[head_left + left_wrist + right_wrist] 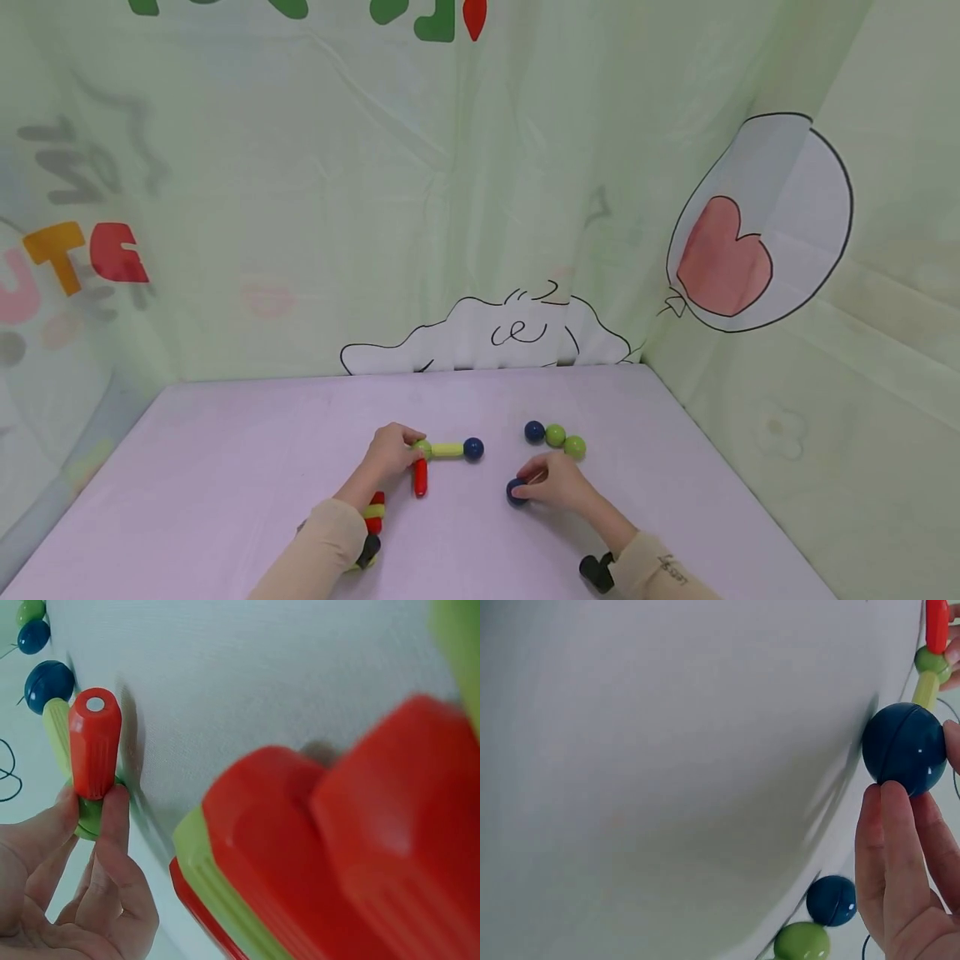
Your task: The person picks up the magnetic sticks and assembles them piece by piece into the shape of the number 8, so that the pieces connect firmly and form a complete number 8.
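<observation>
My left hand (392,451) pinches a green ball (88,817) between thumb and fingers. From that ball a red rod (421,478) points toward me, with a pale metal disc at its free end in the left wrist view. A yellow-green rod (447,451) runs rightward from the same ball to a dark blue ball (473,449). To the right, my right hand (557,482) holds another dark blue ball (904,748) by its fingertips, close over the table. Fingers partly cover this ball in the head view.
Behind the right hand, a blue ball (534,432) and two green balls (555,435) sit in a row. Several red and yellow-green rods (374,513) lie beside the left forearm. A printed curtain (450,208) borders the lilac table (247,450) at the back.
</observation>
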`<state>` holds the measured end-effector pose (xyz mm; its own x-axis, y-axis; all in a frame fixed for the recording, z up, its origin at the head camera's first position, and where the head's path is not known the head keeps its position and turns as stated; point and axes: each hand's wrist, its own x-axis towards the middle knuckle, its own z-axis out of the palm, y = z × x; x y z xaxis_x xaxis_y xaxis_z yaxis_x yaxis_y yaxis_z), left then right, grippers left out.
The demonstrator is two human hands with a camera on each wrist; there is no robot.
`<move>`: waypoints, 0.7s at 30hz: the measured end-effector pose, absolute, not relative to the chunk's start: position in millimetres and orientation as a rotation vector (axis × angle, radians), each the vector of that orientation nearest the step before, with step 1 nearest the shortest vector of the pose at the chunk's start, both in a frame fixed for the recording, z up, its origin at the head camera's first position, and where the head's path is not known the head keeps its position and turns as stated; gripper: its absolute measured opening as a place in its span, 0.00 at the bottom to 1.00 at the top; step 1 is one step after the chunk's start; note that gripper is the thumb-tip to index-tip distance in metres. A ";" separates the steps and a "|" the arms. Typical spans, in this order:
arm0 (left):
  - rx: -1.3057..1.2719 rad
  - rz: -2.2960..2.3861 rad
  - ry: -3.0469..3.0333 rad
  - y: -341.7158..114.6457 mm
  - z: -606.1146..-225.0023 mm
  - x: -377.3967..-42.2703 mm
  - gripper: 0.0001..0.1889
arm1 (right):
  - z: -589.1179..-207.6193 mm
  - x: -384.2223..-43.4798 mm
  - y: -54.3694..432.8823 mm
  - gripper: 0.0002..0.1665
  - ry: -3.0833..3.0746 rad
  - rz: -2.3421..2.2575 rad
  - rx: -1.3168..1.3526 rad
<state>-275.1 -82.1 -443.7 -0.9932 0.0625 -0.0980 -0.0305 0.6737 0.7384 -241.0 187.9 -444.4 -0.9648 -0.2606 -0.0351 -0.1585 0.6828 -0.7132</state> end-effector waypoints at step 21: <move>-0.033 1.246 2.731 -80.8 -442.2 -279.6 0.14 | -444.5 -236.6 127.2 0.13 2.561 -1.208 -0.467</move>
